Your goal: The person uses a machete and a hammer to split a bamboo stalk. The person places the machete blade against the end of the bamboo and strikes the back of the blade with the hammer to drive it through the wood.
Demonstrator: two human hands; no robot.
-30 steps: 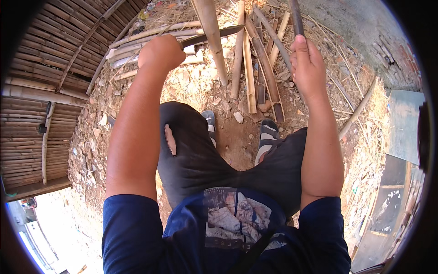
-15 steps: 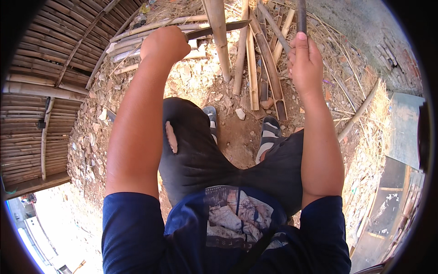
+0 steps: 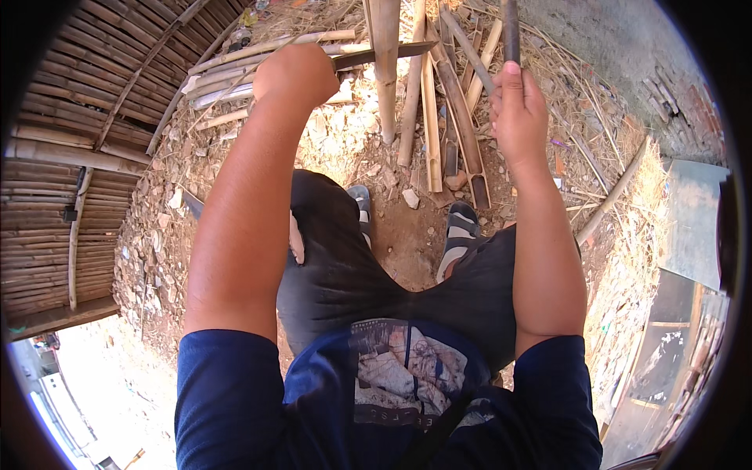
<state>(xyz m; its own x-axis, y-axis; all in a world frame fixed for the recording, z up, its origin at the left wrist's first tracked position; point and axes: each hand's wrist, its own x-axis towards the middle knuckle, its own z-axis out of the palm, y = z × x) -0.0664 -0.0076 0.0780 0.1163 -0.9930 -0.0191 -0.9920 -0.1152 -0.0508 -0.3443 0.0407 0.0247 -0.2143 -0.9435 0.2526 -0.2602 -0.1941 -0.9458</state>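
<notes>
In my left hand (image 3: 294, 77), closed in a fist, is a machete whose dark blade (image 3: 356, 59) points right. The blade crosses an upright bamboo pole (image 3: 385, 86), its tip showing on the far side; it looks wedged in a lengthwise split there. The pole's lower end rests on the ground beyond my feet. To the right, my right hand (image 3: 518, 110) is wrapped round a dark stick (image 3: 510, 33), thumb along it, held up apart from the blade.
Split bamboo pieces (image 3: 470, 149) lie just beyond my feet, with more bamboo lengths (image 3: 274, 59) stacked at far left. Stones and straw cover the ground. A bamboo slat wall (image 3: 70, 157) stands on the left, a grey wall (image 3: 627, 47) at far right.
My left hand, the machete and the pole have shifted slightly right, the blade a little lower. My right hand and its stick have moved slightly left and down.
</notes>
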